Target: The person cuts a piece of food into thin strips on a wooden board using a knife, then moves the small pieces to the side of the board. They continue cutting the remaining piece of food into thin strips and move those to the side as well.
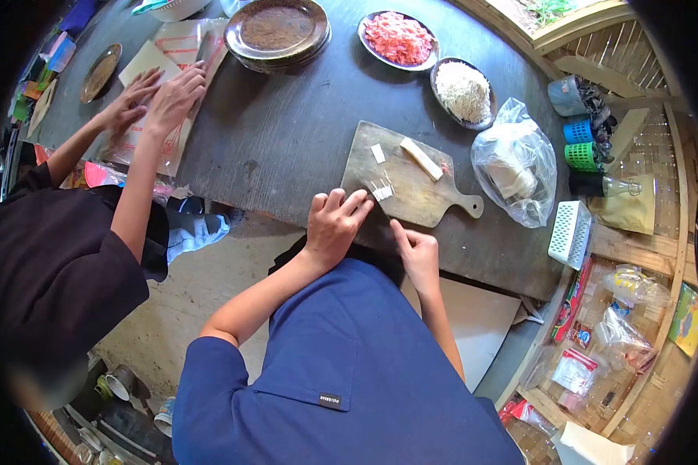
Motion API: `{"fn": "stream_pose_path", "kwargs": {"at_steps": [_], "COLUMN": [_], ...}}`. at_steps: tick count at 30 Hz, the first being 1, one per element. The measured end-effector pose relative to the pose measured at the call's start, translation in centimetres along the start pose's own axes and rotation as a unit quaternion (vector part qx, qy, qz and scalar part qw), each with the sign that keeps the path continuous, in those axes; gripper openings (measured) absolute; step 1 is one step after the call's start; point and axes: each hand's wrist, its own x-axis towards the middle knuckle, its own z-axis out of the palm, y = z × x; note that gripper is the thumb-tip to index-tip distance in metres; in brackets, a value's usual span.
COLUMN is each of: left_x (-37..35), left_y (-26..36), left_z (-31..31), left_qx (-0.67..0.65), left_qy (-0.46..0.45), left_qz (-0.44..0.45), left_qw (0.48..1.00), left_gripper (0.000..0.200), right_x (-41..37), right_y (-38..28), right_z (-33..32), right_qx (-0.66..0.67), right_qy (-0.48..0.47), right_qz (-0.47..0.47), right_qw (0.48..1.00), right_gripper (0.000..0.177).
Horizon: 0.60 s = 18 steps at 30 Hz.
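Note:
A wooden cutting board lies on the dark table in front of me, its handle pointing right. My right hand grips a knife, index finger stretched along it, the blade angled over the board's near left edge. Just left of the blade is my left hand, fingers bent and pressed together at the board's edge; anything under the fingertips is hidden. Thin white strips lie beside the blade. Farther up the board are a flat white slice and a longer pale stick.
Behind the board stand a plate of chopped pink pieces, a bowl of chopped white pieces and stacked brown plates. A clear plastic bag sits right. At left, another person's hands rest on printed sheets.

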Motion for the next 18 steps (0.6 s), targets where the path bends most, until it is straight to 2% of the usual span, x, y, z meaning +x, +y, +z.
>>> {"fn": "stream_pose_path", "kwargs": {"at_steps": [6,8,9,16,18], "left_x": [-0.2,-0.3,-0.3,0.0,-0.4], "left_y": [-0.2,-0.1,-0.1,0.0,-0.2], "left_z": [0.2,0.2,0.1,-0.2,0.2], "left_qx": [-0.001,0.0,-0.003,-0.003,-0.02], "left_qy": [-0.001,-0.004,-0.006,0.002,-0.024], "left_qz": [0.002,0.006,0.006,0.003,0.013], "left_qw": [1.0,1.0,1.0,1.0,0.999], "left_gripper": [0.018,0.018,0.018,0.019,0.026], "right_x": [-0.2,-1.2,-1.4,0.4,-0.4], "right_y": [-0.9,-1.1,-0.7,-1.8,-1.7], "right_z": [-0.5,-1.2,-0.6,0.3,-0.4], "right_qx": [0.0,-0.033,-0.029,-0.007,0.002], "right_qy": [-0.001,-0.002,0.038,0.007,0.01], "right_qz": [0.009,0.046,-0.003,0.006,0.0], "right_qw": [1.0,0.998,0.999,1.0,1.0], "right_gripper": [0.053,0.052,0.053,0.052,0.051]}}
